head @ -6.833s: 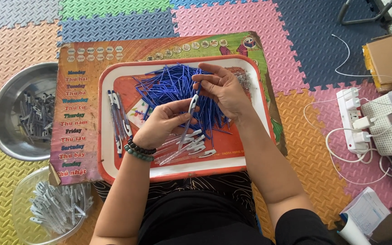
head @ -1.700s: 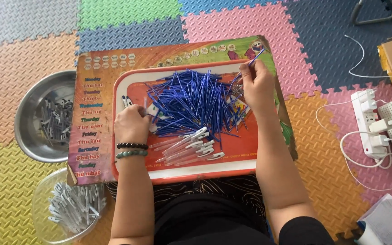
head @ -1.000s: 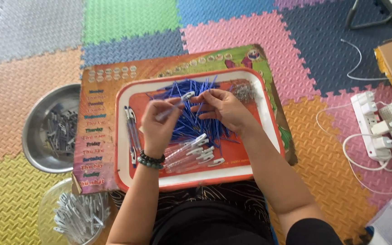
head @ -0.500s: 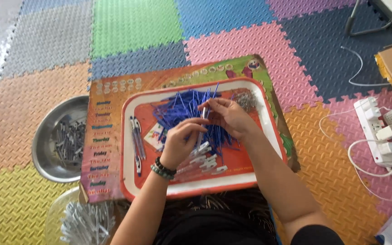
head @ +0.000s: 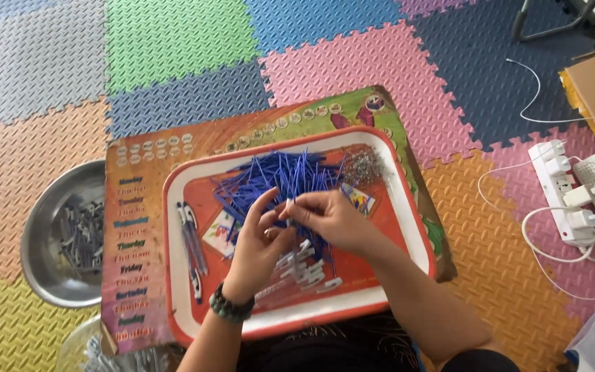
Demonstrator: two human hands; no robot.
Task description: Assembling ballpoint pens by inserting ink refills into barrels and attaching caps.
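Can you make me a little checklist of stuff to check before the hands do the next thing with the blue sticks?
1. Both hands over the tray: ok. The left hand and right hand meet above its middle.
2. Small piece pinched in the fingers: cannot tell, it is too tiny to make out.
3. Blue sticks close by: ok, the heap lies just behind the hands.
4. Clear pen barrels in reach: ok, they lie under the wrists.
5. Finished pens out of the way: ok, lined up at the tray's left side.
6. Metal bowl within reach: ok, beside the board.
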